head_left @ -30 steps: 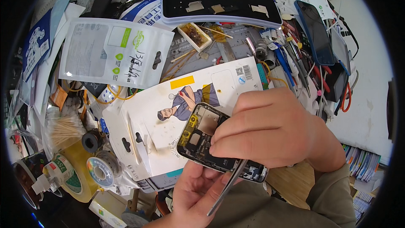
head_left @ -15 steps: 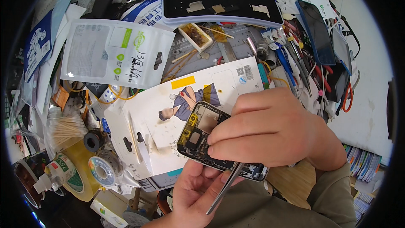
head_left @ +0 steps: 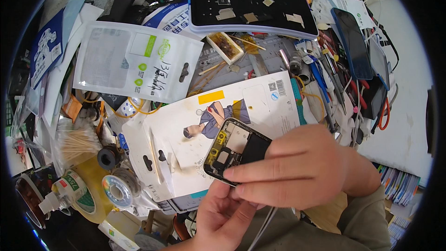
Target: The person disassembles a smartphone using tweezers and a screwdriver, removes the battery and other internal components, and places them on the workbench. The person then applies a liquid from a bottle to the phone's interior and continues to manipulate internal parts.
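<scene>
My left hand (head_left: pixel 223 216) holds an opened smartphone (head_left: pixel 234 139) from below, its inner board, metal plate and yellow film showing. My right hand (head_left: pixel 290 172) lies over the phone's lower part, fingertips pressed at its left edge; whatever is in those fingers is hidden. Metal tweezers (head_left: pixel 263 227) stick out downward from beneath that hand; which hand grips them I cannot tell. A white card with a printed figure (head_left: pixel 167 176) lies under the phone.
A black parts tray (head_left: pixel 251 0) stands at the back, near a small box (head_left: pixel 225 46), pouch (head_left: pixel 107 56) and blue-cased phone (head_left: pixel 353 46). Tools (head_left: pixel 327 88) crowd the right; swabs (head_left: pixel 76 144), solder spools (head_left: pixel 116 189) and tape (head_left: pixel 95 167) the left. Books (head_left: pixel 399 176) stand lower right.
My right fingers have moved down across the phone, uncovering a black area at its upper right. The tweezers now hang lower and more to the right. The whole view has shifted slightly.
</scene>
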`<action>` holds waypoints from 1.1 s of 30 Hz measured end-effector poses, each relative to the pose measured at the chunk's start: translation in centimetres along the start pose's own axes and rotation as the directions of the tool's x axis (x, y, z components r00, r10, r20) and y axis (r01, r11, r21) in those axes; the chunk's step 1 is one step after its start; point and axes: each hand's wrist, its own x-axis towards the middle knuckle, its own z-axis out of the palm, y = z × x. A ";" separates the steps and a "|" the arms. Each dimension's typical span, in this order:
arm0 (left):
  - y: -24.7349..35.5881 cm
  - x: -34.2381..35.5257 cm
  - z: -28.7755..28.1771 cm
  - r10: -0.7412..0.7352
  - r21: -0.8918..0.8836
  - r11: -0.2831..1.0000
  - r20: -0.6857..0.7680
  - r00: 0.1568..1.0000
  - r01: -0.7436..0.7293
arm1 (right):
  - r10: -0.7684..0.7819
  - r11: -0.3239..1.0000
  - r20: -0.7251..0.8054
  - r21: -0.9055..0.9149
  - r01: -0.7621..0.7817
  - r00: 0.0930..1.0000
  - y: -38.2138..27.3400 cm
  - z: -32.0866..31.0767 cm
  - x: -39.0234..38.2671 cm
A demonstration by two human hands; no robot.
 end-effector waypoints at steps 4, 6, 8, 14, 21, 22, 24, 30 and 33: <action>0.4 -0.1 -0.4 -0.062 0.135 0.989 0.025 0.998 0.058 | 0.030 0.999 0.002 0.020 -0.030 1.000 -0.7 0.5 -0.2; 0.4 -0.2 -0.8 -0.047 0.146 0.988 0.031 0.998 0.042 | 0.048 0.999 -0.006 0.026 -0.048 0.999 -1.0 0.6 -0.3; 0.2 -0.4 -1.0 -0.040 0.135 0.990 0.031 0.999 0.035 | 0.068 0.997 -0.021 0.032 -0.067 0.997 -1.2 0.7 -0.4; 0.0 -0.5 -1.0 -0.036 0.118 0.993 0.044 0.998 0.031 | 0.112 0.994 0.056 -0.005 -0.112 0.992 -2.1 0.2 -0.6; -0.5 -0.6 -1.7 -0.013 0.096 0.995 0.053 0.999 0.008 | 0.130 0.991 0.036 -0.004 -0.130 0.991 -2.4 0.2 -0.6; -0.6 -0.7 -1.9 0.006 0.071 0.997 0.069 0.998 -0.010 | 0.118 0.993 0.017 -0.013 -0.118 0.993 -2.4 0.2 -0.5; -0.5 -0.7 -2.1 -0.003 0.141 0.990 0.084 0.996 -0.009 | 0.107 0.994 -0.004 -0.024 -0.107 0.994 -2.4 0.3 -0.5; -0.4 -0.9 -1.5 -0.010 0.171 0.985 0.025 1.000 0.006 | 0.179 0.984 0.068 0.010 -0.180 0.981 -3.1 -0.2 -0.2; -0.2 -0.3 -1.0 -0.014 0.141 0.990 0.059 0.998 0.006 | 0.333 0.929 0.098 0.139 -0.344 0.938 -3.6 -0.6 0.0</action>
